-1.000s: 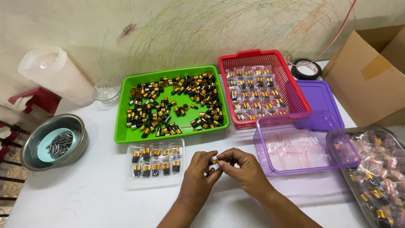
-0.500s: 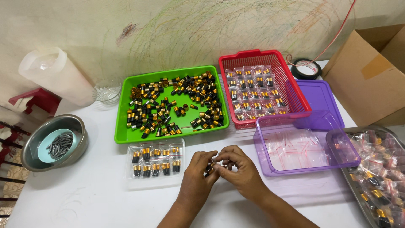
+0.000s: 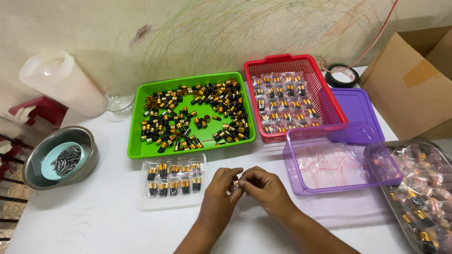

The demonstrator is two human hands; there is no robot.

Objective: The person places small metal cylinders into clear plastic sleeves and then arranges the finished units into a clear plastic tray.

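Since the earlier frame our hands have barely shifted: left hand (image 3: pixel 221 190) and right hand (image 3: pixel 263 188) stay pinched together on a small clear packet (image 3: pixel 235 184) over the white tabletop (image 3: pixel 94 221), green tray (image 3: pixel 134 153) at eleven o'clock, fingertips steadying it.

Glossy green plastic tray (image 3: pixel 136 151), shiny metal bowl (image 3: pixel 89 162).
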